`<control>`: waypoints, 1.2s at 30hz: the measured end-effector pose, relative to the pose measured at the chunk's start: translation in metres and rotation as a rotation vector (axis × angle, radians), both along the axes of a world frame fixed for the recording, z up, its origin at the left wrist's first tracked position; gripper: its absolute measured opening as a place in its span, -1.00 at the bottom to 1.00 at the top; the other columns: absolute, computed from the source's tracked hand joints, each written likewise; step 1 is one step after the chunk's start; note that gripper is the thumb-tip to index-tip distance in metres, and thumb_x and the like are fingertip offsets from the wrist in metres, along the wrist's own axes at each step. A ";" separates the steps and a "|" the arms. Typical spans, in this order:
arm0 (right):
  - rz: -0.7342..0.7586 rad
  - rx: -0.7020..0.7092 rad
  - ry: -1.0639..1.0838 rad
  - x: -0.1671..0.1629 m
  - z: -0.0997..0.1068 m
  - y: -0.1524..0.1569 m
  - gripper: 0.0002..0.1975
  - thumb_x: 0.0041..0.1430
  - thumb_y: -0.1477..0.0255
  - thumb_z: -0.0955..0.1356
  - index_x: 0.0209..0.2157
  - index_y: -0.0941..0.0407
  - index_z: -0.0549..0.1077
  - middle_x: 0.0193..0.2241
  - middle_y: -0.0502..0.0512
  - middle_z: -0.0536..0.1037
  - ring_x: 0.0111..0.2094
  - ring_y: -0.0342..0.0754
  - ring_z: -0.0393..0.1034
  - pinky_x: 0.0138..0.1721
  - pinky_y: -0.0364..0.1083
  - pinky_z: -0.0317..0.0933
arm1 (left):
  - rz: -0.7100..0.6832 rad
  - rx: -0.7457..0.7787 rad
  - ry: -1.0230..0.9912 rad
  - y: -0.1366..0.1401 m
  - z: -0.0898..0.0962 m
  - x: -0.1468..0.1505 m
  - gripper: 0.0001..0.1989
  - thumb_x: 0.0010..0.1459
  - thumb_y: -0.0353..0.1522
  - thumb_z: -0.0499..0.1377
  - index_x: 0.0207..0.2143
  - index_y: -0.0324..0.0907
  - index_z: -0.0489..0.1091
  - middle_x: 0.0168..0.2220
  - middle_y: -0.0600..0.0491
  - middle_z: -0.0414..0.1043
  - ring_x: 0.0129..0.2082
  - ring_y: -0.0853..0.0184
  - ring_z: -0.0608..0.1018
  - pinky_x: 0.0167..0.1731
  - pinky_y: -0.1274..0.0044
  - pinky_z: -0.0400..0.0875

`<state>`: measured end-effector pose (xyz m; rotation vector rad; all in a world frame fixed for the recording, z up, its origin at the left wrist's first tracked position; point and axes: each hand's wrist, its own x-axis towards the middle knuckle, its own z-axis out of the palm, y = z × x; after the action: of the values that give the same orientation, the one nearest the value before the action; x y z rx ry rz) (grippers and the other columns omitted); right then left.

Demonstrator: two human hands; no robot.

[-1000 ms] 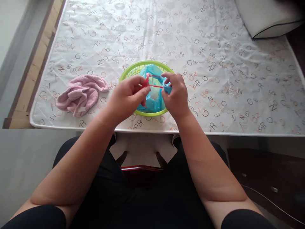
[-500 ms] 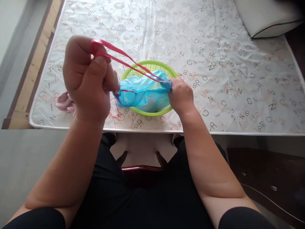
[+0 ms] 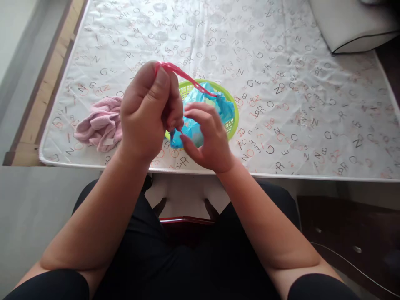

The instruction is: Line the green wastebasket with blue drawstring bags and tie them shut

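A blue plastic drawstring bag (image 3: 195,127) with pale contents lies in a round green plastic basket (image 3: 235,125) near the table's front edge. Its red drawstring (image 3: 195,84) runs taut from the gathered right end of the bag up to my left hand (image 3: 145,110), whose fingers are closed around it. Below that hand, the other gathered end of the bag hangs over the basket's left side. My right hand (image 3: 208,135) is in front of the basket, thumb and fingers curved apart, fingertips close to my left hand's lower fingers. Whether it touches the string there is unclear.
A crumpled pink cloth (image 3: 101,123) lies on the table left of my left hand. The table has a white cover (image 3: 296,125) printed with letters. At the far right corner stands a whitish object with dark piping (image 3: 359,29).
My right hand has let go of the bag's right end and moved left toward my left hand. My left hand has moved right with the drawstring, uncovering more of the pink cloth.
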<state>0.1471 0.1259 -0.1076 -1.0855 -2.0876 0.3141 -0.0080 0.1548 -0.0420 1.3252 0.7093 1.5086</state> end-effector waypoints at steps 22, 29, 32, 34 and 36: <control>-0.114 -0.487 -0.369 0.045 -0.013 0.042 -0.83 0.41 0.47 0.32 -0.13 0.07 0.57 -0.01 0.26 0.66 -0.06 0.11 0.54 0.01 0.05 0.44 | 0.146 -0.162 0.002 0.006 0.018 -0.033 -0.83 0.44 -0.21 0.27 -0.24 -0.04 0.52 -0.65 0.19 -0.14 -0.70 0.39 0.03 -0.71 0.45 0.05; -0.133 -0.763 -0.378 0.048 -0.001 0.038 -0.81 0.43 0.33 0.34 -0.07 0.03 0.60 -0.30 0.13 0.68 -0.34 0.06 0.51 -0.24 0.01 0.40 | 0.184 -0.063 -0.076 0.012 0.002 -0.032 -0.86 0.42 -0.36 0.28 -0.12 -0.16 0.67 -0.61 0.18 0.02 -0.67 0.46 -0.01 -0.74 0.50 0.01; -0.111 -0.787 -0.396 0.053 0.004 0.036 -0.77 0.44 0.24 0.38 -0.02 0.02 0.60 -0.34 0.11 0.66 -0.35 0.07 0.52 -0.24 0.03 0.41 | 0.206 -0.005 -0.075 0.014 -0.008 -0.029 -0.80 0.42 -0.46 0.23 -0.11 -0.19 0.69 -0.59 0.16 0.13 -0.64 0.48 0.08 -0.69 0.52 0.09; -0.070 -0.777 -0.372 0.059 0.010 0.034 -0.67 0.38 0.22 0.45 0.11 0.02 0.59 -0.24 0.14 0.70 -0.24 0.12 0.59 -0.16 0.05 0.46 | 0.175 -0.050 -0.082 0.016 -0.011 -0.028 -0.80 0.41 -0.45 0.23 -0.06 -0.16 0.68 -0.59 0.17 0.11 -0.64 0.47 0.09 -0.66 0.51 0.07; -0.036 -0.713 -0.271 0.065 0.020 0.031 -0.52 0.34 0.22 0.49 0.23 0.03 0.54 -0.07 0.19 0.72 -0.07 0.16 0.63 -0.04 0.08 0.51 | 0.157 -0.092 -0.062 0.017 -0.014 -0.027 -0.85 0.44 -0.32 0.27 -0.04 -0.10 0.63 -0.60 0.18 0.10 -0.64 0.45 0.13 -0.65 0.48 0.05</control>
<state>0.2119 0.1569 -0.0879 -1.6440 -2.2419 0.9932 -0.0352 0.1722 -0.0557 1.1711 0.8491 1.6145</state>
